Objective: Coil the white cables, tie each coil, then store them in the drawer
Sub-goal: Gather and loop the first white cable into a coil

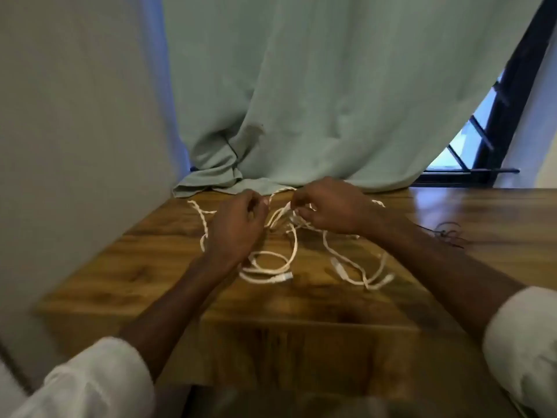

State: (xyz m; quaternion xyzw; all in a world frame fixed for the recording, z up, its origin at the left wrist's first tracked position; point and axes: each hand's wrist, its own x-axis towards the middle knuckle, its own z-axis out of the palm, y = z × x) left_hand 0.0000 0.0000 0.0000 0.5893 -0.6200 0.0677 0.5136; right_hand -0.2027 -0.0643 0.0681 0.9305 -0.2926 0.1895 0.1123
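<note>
Near the desk's (452, 212) far edge, both hands pinch the tangled white cables (283, 245): left hand (236, 224) and right hand (328, 206) close together, loose loops trailing toward the near edge.

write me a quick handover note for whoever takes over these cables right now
Left hand: fingers curled, pinching a strand of the white cables.
Right hand: fingers pinching strands of the same tangle, just above the wooden table.
Cables: loose and tangled between and in front of both hands, connector ends lying toward the near edge.
Done: no coil or tie visible yet.
Left: untangle, coil each cable, tie, store in the drawer, which I cannot make out clearly here.
</note>
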